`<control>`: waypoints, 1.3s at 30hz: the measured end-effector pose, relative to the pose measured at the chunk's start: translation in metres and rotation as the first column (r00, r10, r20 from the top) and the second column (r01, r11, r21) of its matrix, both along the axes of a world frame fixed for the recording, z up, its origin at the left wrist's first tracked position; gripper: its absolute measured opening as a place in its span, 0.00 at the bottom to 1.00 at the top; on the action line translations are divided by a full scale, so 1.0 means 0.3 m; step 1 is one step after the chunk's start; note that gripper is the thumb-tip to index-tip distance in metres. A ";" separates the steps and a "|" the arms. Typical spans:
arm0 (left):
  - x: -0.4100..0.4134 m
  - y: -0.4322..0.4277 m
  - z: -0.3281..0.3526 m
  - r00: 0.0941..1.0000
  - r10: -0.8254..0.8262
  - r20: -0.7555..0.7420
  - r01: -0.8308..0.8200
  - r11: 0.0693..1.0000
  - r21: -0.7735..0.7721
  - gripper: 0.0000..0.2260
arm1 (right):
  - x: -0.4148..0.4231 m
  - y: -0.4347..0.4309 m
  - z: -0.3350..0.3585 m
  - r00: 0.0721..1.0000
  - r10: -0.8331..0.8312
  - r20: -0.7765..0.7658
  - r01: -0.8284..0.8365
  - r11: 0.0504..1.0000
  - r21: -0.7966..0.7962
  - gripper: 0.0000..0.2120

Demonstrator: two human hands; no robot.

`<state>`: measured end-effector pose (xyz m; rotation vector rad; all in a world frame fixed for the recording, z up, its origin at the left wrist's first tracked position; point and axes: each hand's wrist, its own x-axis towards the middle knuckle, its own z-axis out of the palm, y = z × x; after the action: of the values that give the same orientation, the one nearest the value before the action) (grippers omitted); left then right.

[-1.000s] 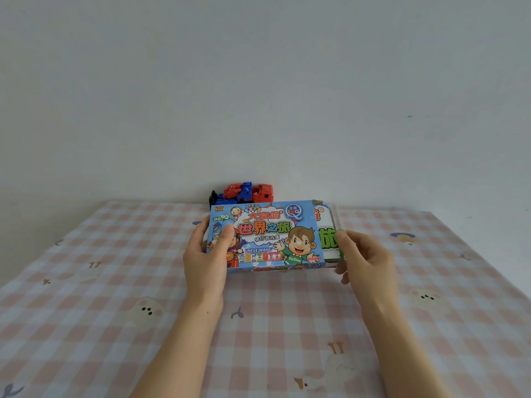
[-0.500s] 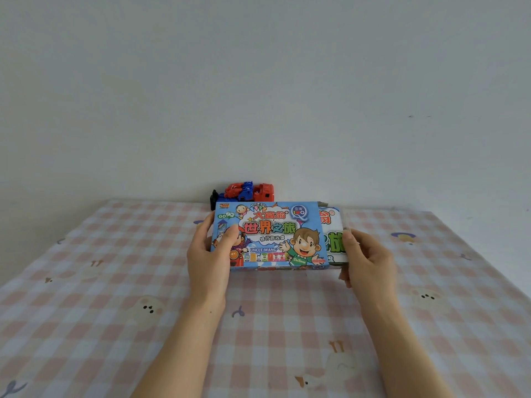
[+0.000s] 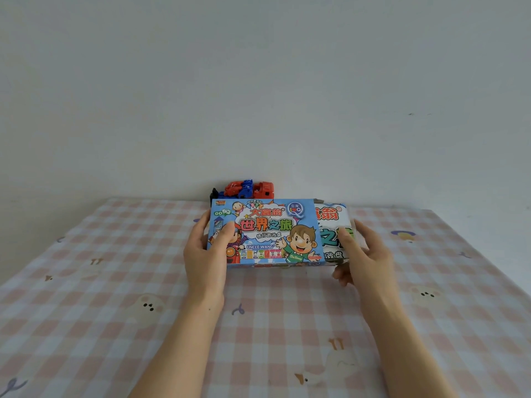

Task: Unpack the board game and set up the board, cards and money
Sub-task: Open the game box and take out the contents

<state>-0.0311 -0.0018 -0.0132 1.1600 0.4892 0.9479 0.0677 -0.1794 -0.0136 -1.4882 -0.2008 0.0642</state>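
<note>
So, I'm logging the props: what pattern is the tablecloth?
The tablecloth is pink-and-white check with small cartoon prints; head view shows it best.

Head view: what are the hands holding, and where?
Left hand: blue cardboard game box, left end. Right hand: white printed inner pack, protruding right end.

Head view, forward-down, near table (image 3: pixel 86 282)
</note>
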 end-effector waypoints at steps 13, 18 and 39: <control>0.004 -0.001 0.000 0.999 -0.041 0.035 0.043 0.997 -0.063 0.24 | 0.010 0.006 -0.005 0.999 0.017 -0.032 -0.013 0.994 0.108 0.17; -0.003 0.010 0.005 0.997 0.050 0.062 -0.044 0.996 -0.084 0.20 | 0.018 -0.002 -0.002 0.997 -0.023 -0.068 0.033 0.990 0.139 0.17; -0.028 0.095 -0.020 0.769 0.627 0.120 -0.575 0.762 -0.297 0.16 | 0.047 -0.044 -0.010 0.952 -0.266 -0.150 0.293 0.932 0.212 0.16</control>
<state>-0.0395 0.0266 -0.0190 0.6557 0.8102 1.5106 0.0818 -0.1926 -0.0165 -1.2617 0.1004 -0.0983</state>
